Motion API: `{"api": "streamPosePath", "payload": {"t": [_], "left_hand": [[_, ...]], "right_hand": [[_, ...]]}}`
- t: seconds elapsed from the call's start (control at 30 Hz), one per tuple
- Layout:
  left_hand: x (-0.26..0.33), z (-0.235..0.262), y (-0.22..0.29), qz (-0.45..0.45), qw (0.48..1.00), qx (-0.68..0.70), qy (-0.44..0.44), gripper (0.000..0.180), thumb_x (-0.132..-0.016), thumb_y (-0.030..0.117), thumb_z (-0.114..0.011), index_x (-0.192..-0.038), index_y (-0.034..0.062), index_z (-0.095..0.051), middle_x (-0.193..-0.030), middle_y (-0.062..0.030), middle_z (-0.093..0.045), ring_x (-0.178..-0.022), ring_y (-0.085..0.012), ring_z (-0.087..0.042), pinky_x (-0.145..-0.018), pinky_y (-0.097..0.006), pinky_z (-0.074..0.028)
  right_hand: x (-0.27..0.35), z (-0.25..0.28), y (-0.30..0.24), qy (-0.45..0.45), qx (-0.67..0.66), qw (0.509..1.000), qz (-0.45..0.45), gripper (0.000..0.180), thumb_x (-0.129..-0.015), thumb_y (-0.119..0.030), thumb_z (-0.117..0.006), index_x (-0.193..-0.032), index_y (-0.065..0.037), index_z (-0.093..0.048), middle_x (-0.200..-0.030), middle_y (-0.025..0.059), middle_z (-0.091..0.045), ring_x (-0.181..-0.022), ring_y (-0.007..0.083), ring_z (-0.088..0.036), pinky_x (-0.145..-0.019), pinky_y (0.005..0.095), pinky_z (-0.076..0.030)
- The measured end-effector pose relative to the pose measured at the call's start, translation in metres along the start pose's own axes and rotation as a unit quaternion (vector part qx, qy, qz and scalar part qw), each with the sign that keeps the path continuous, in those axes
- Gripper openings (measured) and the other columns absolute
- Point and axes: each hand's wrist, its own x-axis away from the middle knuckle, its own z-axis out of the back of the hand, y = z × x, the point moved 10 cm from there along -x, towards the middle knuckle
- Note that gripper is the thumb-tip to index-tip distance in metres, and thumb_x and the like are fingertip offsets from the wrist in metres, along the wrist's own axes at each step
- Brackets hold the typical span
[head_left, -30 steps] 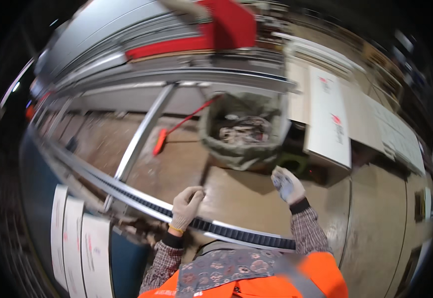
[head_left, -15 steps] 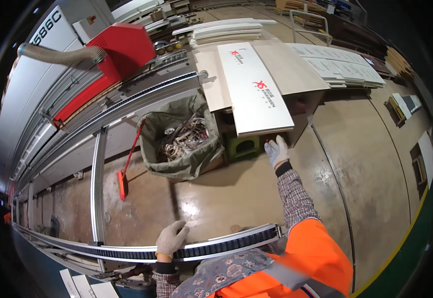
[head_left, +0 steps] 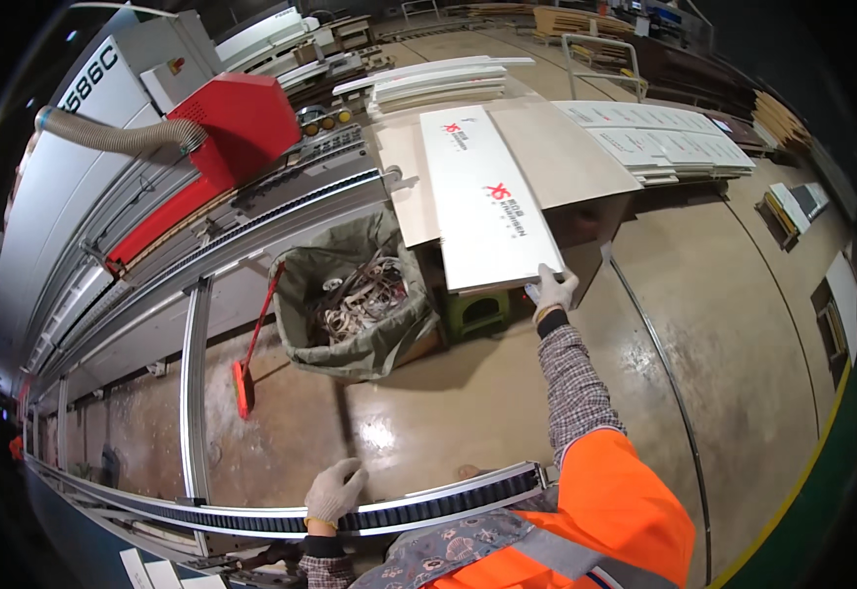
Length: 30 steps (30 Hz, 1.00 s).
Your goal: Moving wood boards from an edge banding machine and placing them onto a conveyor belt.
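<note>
A long white board (head_left: 482, 211) with red and black print lies on the brown sheet-topped table, its near end jutting past the table's edge. My right hand (head_left: 552, 288), in a pale glove, grips the board's near right corner. The fingers under the board are hidden. My left hand (head_left: 335, 491), gloved too, rests at the roller rail (head_left: 428, 506) in front of me, thumb apart from the fingers and nothing held.
A green cloth-lined bin (head_left: 355, 294) of strip scraps stands left of the table, with a red broom (head_left: 243, 390) beside it. A green stool (head_left: 477, 312) sits under the table. White panels (head_left: 644, 137) are stacked at right; a machine with a red hood (head_left: 251, 118) stands left.
My right hand has closed on the near right corner of the board, whose near end has shifted slightly toward me. My left hand stays by the rail; the view has tilted a little.
</note>
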Motion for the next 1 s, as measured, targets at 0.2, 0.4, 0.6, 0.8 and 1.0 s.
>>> {"api": "streamPosePath", "payload": {"t": [0.2, 0.4, 0.6, 0.8, 1.0], "left_hand": [[-0.004, -0.010, -0.003, -0.002, 1.000, 0.001, -0.030, 0.046, -0.091, 0.044, -0.060, -0.121, 0.0099, -0.070, -0.118, -0.0192, -0.070, -0.112, -0.0378, -0.065, -0.096, -0.043, -0.051], [-0.002, 0.001, 0.013, -0.026, 0.999, 0.033, -0.022, 0.046, -0.093, 0.043, -0.058, -0.122, 0.0088, -0.069, -0.112, -0.0184, -0.072, -0.105, -0.0375, -0.068, -0.092, -0.045, -0.052], [-0.009, 0.020, 0.020, -0.069, 0.996, 0.016, 0.056, 0.040, -0.094, 0.041, -0.054, -0.108, 0.0068, -0.069, -0.101, -0.0193, -0.072, -0.095, -0.0386, -0.068, -0.086, -0.048, -0.053], [0.024, 0.012, -0.018, 0.035, 0.997, 0.019, 0.063, 0.040, -0.090, 0.041, -0.055, -0.108, 0.0086, -0.070, -0.104, -0.0199, -0.071, -0.099, -0.0378, -0.068, -0.088, -0.048, -0.052], [0.017, 0.020, -0.001, 0.013, 0.997, 0.041, 0.059, 0.040, -0.089, 0.040, -0.055, -0.106, 0.0077, -0.071, -0.104, -0.0201, -0.071, -0.099, -0.0387, -0.067, -0.088, -0.049, -0.051]], "right_hand": [[0.036, -0.018, 0.018, 0.041, -0.007, 0.999, 0.030, 0.056, -0.078, -0.016, -0.083, -0.117, -0.009, -0.044, -0.103, 0.0076, -0.057, -0.080, 0.0155, -0.054, -0.063, 0.0319, -0.049], [-0.021, -0.020, 0.075, 0.108, -0.090, 0.988, 0.069, 0.063, -0.076, -0.005, -0.085, -0.127, -0.004, -0.048, -0.122, 0.0177, -0.058, -0.102, 0.0260, -0.060, -0.084, 0.0435, -0.057], [-0.108, -0.008, 0.072, -0.093, -0.034, 0.995, -0.029, 0.044, -0.101, -0.029, -0.054, -0.136, -0.003, -0.054, -0.133, 0.0160, -0.062, -0.116, 0.0281, -0.060, -0.106, 0.0400, -0.047], [-0.066, 0.002, 0.104, 0.034, -0.009, 0.995, -0.091, 0.048, -0.088, -0.029, -0.076, -0.105, 0.016, -0.066, -0.112, 0.0231, -0.070, -0.101, 0.0353, -0.069, -0.097, 0.0418, -0.055], [-0.125, 0.083, 0.094, 0.011, -0.084, 0.996, -0.020, 0.049, -0.093, -0.035, -0.065, -0.138, -0.017, -0.060, -0.136, 0.0157, -0.060, -0.120, 0.0321, -0.058, -0.103, 0.0411, -0.046]]}}
